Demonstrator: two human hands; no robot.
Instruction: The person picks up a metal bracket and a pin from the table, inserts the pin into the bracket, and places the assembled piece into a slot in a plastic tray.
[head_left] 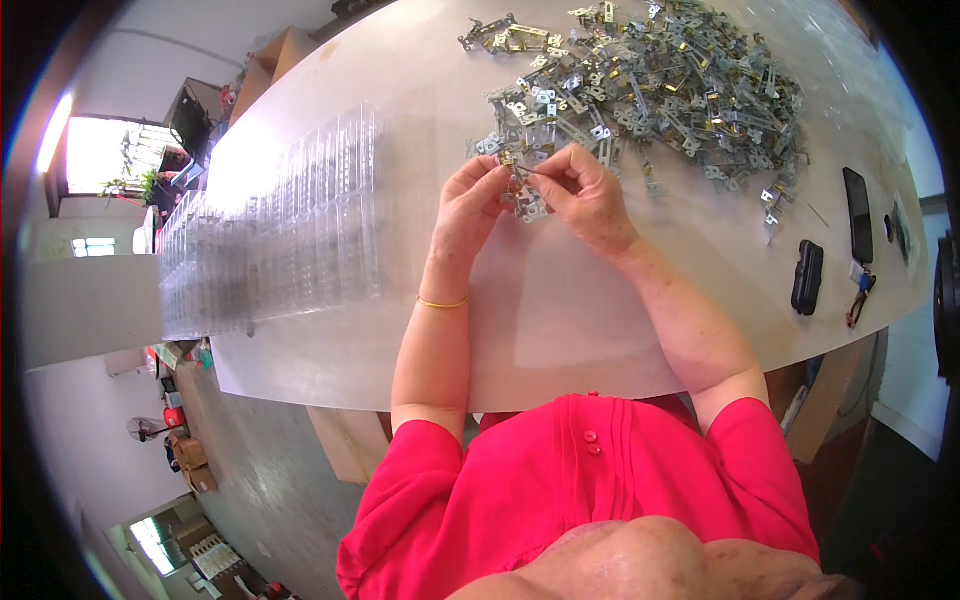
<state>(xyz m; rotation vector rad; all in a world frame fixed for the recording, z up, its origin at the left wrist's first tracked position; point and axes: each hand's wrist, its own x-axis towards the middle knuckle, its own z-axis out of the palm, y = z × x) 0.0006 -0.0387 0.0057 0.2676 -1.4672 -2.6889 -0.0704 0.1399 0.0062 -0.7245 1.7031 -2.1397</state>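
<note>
My left hand and my right hand meet over the pale table, fingertips pinched together on a small silver and brass metal part. A gold bangle circles my left wrist. Just beyond my fingers lies a big heap of similar small metal brackets, spreading toward the table's far right. A few loose pieces sit right under my hands.
Rows of clear plastic trays stand stacked at the left of the table. At the right lie a black phone, a black case and keys. Cardboard boxes sit under the table and at its far end.
</note>
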